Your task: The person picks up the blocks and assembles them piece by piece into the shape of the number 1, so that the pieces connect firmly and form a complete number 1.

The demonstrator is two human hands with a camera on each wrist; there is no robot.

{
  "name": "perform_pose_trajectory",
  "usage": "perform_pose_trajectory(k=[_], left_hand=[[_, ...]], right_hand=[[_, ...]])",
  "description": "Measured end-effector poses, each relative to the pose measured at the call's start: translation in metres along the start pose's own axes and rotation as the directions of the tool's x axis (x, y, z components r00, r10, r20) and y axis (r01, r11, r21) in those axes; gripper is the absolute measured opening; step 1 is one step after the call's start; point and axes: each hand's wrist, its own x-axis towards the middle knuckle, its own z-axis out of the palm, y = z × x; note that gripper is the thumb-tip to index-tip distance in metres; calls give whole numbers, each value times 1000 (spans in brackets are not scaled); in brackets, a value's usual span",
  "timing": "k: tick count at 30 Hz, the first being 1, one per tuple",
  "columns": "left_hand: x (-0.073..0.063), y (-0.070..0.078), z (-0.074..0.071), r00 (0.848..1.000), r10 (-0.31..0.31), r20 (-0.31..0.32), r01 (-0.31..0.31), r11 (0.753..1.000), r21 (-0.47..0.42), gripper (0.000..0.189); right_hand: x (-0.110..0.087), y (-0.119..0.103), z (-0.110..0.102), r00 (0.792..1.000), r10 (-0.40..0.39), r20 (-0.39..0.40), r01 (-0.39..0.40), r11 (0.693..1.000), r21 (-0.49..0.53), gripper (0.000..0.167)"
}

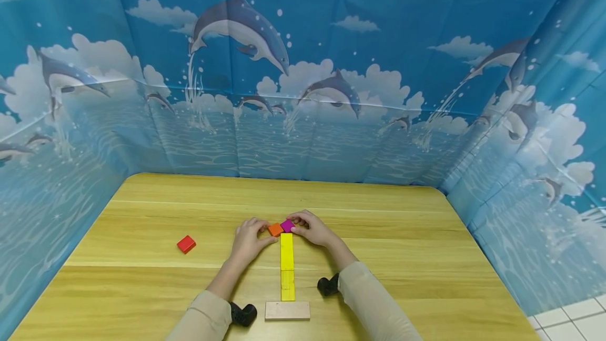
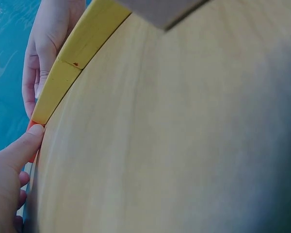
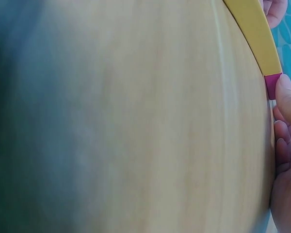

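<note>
Two yellow blocks [image 1: 286,251] lie end to end in a line on the table. At the far end of that line sit an orange block [image 1: 275,230] and a purple block [image 1: 287,226], side by side and turned at an angle. My left hand [image 1: 248,241] pinches the orange block between thumb and fingers. With thumb and fingers my right hand [image 1: 312,228] pinches the purple block from the right. In the left wrist view the thumb [image 2: 26,143] presses the orange block by the yellow end; the right wrist view shows the other thumb [image 3: 287,94] on the purple block.
A pale wooden block [image 1: 287,311] lies crosswise at the near end of the yellow line. Off to the left on the table [image 1: 142,299] is a red block [image 1: 187,244]. A dolphin-print curtain [image 1: 303,136] hangs behind the table and along both sides.
</note>
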Motion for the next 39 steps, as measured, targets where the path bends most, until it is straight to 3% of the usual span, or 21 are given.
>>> perform_pose_trajectory(k=[10, 22, 39], left_hand=[[0, 1, 1, 1000, 8, 3, -8, 1000, 17, 43], [-2, -2, 1, 999, 29, -16, -30, 1000, -8, 41], [-2, -1, 2, 1000, 14, -17, -14, 1000, -1, 39]], right_hand=[[9, 37, 11, 999, 10, -33, -11, 999, -37, 30], [9, 37, 9, 1000, 9, -22, -10, 999, -31, 29], [8, 35, 9, 1000, 13, -24, -14, 999, -41, 30]])
